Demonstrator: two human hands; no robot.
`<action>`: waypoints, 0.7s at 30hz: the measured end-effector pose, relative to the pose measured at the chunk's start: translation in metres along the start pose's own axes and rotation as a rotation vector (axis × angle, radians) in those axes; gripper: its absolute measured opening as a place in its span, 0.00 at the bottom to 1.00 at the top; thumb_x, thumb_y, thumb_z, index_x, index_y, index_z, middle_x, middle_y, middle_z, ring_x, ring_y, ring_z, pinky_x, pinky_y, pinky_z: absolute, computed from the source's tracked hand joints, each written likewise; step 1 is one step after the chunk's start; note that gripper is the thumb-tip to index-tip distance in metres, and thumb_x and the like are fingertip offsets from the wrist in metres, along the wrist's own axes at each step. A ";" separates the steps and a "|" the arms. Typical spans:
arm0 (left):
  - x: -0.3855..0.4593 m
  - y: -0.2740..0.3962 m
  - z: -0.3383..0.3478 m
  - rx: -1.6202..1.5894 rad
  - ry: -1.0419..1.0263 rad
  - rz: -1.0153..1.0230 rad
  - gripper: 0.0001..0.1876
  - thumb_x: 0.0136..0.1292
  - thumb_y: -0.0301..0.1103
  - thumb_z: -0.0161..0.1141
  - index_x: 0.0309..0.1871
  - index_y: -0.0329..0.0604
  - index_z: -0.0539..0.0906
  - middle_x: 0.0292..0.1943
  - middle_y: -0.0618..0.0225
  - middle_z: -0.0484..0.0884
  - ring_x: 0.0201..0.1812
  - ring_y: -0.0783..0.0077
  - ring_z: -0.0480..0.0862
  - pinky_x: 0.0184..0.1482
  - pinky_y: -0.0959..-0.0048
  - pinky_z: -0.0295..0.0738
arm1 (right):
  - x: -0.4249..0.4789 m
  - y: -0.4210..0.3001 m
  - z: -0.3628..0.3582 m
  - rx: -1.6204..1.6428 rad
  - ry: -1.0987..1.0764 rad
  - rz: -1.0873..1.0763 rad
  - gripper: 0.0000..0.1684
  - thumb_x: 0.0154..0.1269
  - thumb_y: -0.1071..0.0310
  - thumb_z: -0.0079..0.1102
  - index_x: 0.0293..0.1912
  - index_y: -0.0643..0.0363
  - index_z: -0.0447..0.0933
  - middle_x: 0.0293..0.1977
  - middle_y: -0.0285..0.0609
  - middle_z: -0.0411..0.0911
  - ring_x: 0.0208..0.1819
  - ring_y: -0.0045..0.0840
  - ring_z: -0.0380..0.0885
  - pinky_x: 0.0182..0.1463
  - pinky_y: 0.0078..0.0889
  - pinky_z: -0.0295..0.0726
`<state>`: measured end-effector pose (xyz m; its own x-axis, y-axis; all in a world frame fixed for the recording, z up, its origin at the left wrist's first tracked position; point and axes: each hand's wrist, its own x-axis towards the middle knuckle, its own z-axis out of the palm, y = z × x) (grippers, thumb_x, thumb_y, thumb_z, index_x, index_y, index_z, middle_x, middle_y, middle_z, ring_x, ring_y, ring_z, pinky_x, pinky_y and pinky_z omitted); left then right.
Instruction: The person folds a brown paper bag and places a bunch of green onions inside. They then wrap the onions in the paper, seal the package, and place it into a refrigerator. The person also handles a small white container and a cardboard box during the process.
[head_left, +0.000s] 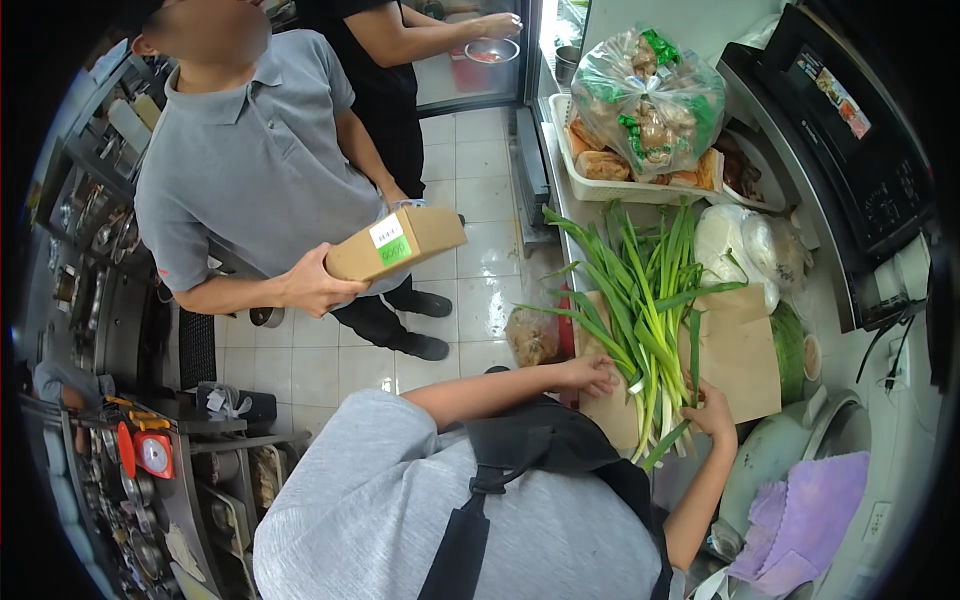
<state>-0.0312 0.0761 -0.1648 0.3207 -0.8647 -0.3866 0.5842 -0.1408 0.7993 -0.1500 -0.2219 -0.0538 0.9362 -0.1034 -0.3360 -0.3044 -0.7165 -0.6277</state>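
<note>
A large bunch of green leafy stalks, likely spring onions or leeks (652, 315), lies on brown paper (739, 352) on the counter, pale root ends towards me. My left hand (596, 375) is at the bunch's left edge, fingers slightly bent over the paper; whether it touches a stalk is unclear. On the right side, my right hand (705, 412) is at the lower stalks, thumb and fingers around a green leaf there. Beyond the leaf tips stands a white plastic basket (630, 191) of bread-like blocks, with a clear bag of knobbly brown produce (649, 97) on top.
Wrapped white bags (739, 244) and a green vegetable (787, 345) lie right of the paper. A black appliance (847, 135) overhangs the counter. A purple cloth (806, 517) hangs at lower right. A co-worker holds a cardboard box (397, 244); another holds a metal bowl (492, 51).
</note>
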 end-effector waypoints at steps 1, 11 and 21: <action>0.001 0.000 0.000 0.001 0.006 0.003 0.38 0.71 0.39 0.55 0.75 0.35 0.46 0.60 0.62 0.78 0.56 0.68 0.82 0.52 0.71 0.79 | -0.001 0.010 -0.005 0.000 0.048 -0.012 0.38 0.51 0.77 0.66 0.65 0.56 0.71 0.46 0.45 0.82 0.43 0.26 0.79 0.51 0.29 0.77; 0.000 -0.012 -0.004 -0.017 0.026 0.058 0.43 0.70 0.37 0.58 0.76 0.34 0.42 0.62 0.60 0.77 0.57 0.68 0.81 0.53 0.72 0.79 | 0.009 -0.067 -0.004 -0.006 0.337 0.153 0.26 0.73 0.54 0.51 0.65 0.55 0.72 0.26 0.43 0.76 0.25 0.22 0.75 0.35 0.27 0.76; -0.017 0.030 -0.015 0.011 0.140 0.038 0.47 0.62 0.42 0.68 0.74 0.34 0.50 0.61 0.60 0.76 0.58 0.69 0.78 0.54 0.72 0.77 | 0.006 -0.116 -0.004 -0.047 0.236 0.112 0.36 0.69 0.41 0.52 0.62 0.60 0.73 0.59 0.60 0.71 0.59 0.44 0.73 0.63 0.39 0.69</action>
<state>-0.0082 0.0936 -0.1411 0.4435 -0.7938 -0.4161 0.5618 -0.1155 0.8192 -0.1081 -0.1424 0.0195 0.9138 -0.3383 -0.2247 -0.4052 -0.7219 -0.5610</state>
